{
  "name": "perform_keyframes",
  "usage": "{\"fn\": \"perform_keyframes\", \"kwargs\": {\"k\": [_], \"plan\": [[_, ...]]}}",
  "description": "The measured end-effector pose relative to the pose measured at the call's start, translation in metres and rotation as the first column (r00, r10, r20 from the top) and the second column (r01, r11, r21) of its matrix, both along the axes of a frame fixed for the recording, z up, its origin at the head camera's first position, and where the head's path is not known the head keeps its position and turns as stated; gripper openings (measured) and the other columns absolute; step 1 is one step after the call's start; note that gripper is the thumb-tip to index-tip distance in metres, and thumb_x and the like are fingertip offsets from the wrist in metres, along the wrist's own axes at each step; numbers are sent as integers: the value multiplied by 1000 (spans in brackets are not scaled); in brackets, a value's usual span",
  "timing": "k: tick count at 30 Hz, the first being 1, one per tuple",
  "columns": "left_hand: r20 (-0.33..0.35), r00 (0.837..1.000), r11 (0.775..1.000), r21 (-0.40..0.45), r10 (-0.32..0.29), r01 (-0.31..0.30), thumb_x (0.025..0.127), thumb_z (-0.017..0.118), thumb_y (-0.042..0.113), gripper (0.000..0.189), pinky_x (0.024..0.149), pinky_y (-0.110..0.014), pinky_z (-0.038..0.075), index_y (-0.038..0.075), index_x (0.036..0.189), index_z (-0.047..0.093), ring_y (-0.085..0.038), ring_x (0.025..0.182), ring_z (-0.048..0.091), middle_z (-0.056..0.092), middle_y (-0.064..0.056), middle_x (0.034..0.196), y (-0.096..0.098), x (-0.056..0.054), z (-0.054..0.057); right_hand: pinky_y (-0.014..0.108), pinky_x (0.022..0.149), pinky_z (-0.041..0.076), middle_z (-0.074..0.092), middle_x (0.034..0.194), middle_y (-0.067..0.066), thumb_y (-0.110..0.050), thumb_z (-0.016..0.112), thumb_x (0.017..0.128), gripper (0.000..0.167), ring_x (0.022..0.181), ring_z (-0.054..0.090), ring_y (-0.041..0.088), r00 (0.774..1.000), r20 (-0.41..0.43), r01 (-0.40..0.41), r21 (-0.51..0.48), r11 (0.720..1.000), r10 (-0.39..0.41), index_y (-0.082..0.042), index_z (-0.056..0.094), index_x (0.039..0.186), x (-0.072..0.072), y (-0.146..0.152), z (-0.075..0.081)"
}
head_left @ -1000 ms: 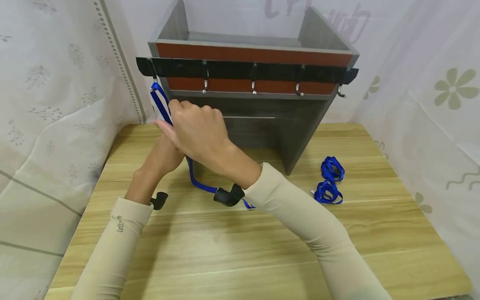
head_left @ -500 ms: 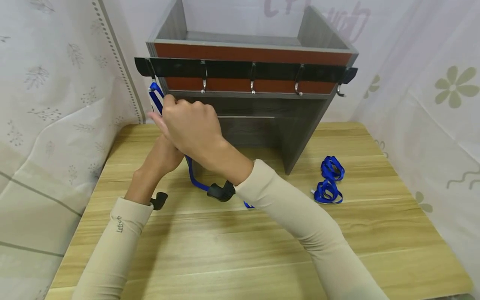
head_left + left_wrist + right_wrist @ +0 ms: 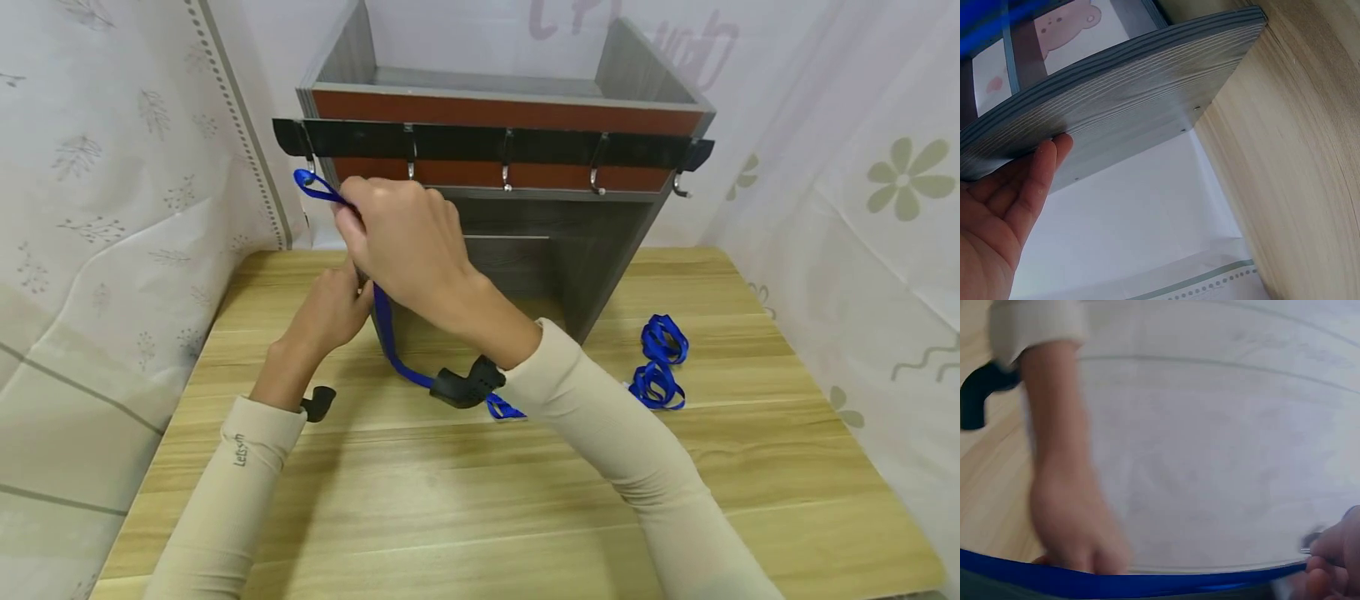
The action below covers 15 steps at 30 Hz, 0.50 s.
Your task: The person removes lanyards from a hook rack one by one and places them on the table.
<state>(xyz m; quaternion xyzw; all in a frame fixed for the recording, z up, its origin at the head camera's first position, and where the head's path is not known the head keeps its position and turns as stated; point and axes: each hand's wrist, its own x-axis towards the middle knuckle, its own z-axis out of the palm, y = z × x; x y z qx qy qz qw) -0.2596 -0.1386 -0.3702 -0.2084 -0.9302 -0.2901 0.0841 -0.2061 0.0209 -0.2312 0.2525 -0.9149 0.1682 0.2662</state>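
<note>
My right hand (image 3: pixel 408 242) pinches a blue lanyard (image 3: pixel 386 321) just beside the leftmost hook of a black hook rail (image 3: pixel 457 142). The lanyard's end loop (image 3: pixel 311 187) sits at that hook; whether it is fully round it cannot be told. In the right wrist view the taut strap (image 3: pixel 1116 582) runs to fingertips close to a metal hook (image 3: pixel 1311 540). Below, my left hand (image 3: pixel 322 304) holds the front edge of the grey shelf's left side panel (image 3: pixel 1147 94). In the left wrist view its fingers (image 3: pixel 1038 181) touch the panel's outer face; the thumb is hidden there.
Two coiled blue lanyards (image 3: pixel 656 383) lie on the wooden table (image 3: pixel 450 508) at the right. Another blue strap piece (image 3: pixel 502 407) shows beside my right sleeve. Several metal hooks line the rail. Printed curtains (image 3: pixel 150 208) stand at the sides and back.
My right thumb has drawn in from its outstretched position to pinch the strap. The right hand has moved slightly up and right, and the loop now spreads sideways at the hook. My left hand stays put.
</note>
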Motion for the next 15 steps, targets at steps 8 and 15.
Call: {"fn": "perform_keyframes", "kwargs": {"k": [8, 15], "plan": [[-40, 999, 1000, -11, 7, -8, 105, 39, 31, 30, 62, -47, 42, 2, 112, 46, -31, 64, 53, 54, -12, 69, 0, -2, -2, 21, 47, 27, 49, 58, -2, -20, 62, 98, 21, 48, 41, 9, 981, 19, -176, -329, 928, 193, -6, 68, 82, 9, 41, 32], [-35, 999, 1000, -6, 11, -11, 105, 39, 32, 38, 71, -54, 46, 0, 124, 45, -38, 75, 59, 62, -22, 79, 0, -2, -3, 25, 51, 47, 65, 70, 5, -19, 62, 99, 21, 49, 57, 11, 965, 78, -185, -470, 863, 250, 0, 70, 92, 9, 65, 55]]}}
